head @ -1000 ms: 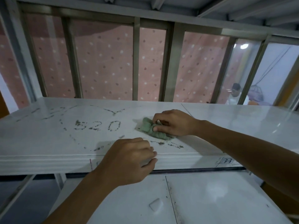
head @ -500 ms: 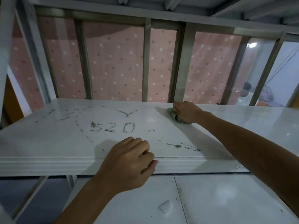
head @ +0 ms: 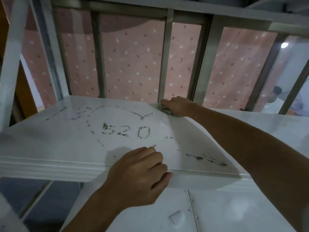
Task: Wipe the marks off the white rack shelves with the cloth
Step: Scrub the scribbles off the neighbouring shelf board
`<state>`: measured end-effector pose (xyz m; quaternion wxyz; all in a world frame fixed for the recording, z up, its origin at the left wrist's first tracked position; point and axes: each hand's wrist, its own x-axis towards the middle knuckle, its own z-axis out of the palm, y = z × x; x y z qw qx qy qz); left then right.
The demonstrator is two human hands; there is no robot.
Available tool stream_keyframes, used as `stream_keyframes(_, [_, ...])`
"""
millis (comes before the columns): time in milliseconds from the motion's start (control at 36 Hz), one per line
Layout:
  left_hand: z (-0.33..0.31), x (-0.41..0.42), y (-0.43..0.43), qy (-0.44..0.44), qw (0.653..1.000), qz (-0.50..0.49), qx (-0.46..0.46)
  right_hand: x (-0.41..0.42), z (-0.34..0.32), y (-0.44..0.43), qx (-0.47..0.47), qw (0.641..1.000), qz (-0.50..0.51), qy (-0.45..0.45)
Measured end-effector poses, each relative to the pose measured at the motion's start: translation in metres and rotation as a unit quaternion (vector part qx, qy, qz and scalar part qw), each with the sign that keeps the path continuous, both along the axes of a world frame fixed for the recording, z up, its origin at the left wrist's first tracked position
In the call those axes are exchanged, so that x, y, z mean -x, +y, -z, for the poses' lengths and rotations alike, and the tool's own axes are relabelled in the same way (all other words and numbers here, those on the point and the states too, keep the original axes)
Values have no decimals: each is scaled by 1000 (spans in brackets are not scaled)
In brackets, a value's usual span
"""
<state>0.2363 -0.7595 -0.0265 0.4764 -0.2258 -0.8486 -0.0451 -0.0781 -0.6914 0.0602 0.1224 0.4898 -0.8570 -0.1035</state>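
Note:
The white rack shelf fills the middle of the head view. Dark marks reading "520" sit at its centre, with scribbles behind them and a smudge near the front right. My right hand presses a small green cloth onto the shelf's far edge, by the window bars. My left hand rests curled on the shelf's front edge and holds nothing.
Metal window bars with a pink dotted curtain behind them stand right behind the shelf. A lower white shelf with dark specks lies below. A white rack post rises at left. A person is at far right.
My right hand slid the cloth from the middle of the shelf back to its far edge. My left hand stayed on the front edge. The view has moved closer.

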Motion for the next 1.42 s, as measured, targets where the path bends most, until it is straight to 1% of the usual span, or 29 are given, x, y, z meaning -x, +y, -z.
stream_keyframes(139, [2,0,0,-6,1000,-5,-10,-2,2,-8,-3,995,-95,-11])
stream_keyframes(333, [0,-2,2,-10,1000,-22,-20,-12,15,-8,2,968,-246,40])
stream_keyframes(472, [0,-1,2,-1,1000,-21,-20,-36,18,5,77,939,-335,30])
stream_keyframes(528, [1,0,2,11,1000,-21,-17,-44,19,9,87,929,-358,25])
stream_keyframes(639, [2,0,3,31,999,-33,-5,-64,19,14,80,927,-364,35])
stream_keyframes(833, [5,-3,9,83,994,-60,40,-108,20,26,93,905,-413,41])
stream_keyframes(972, [5,-7,12,120,987,-73,80,-131,17,33,63,909,-411,39])
stream_keyframes(1111, [10,-9,9,125,984,-72,106,-139,13,38,46,908,-413,58])
stream_keyframes(1278, [13,-12,1,122,985,-67,106,-139,13,41,46,910,-406,71])
stream_keyframes(1417, [7,-25,-16,121,988,-58,75,-129,17,37,83,924,-368,64])
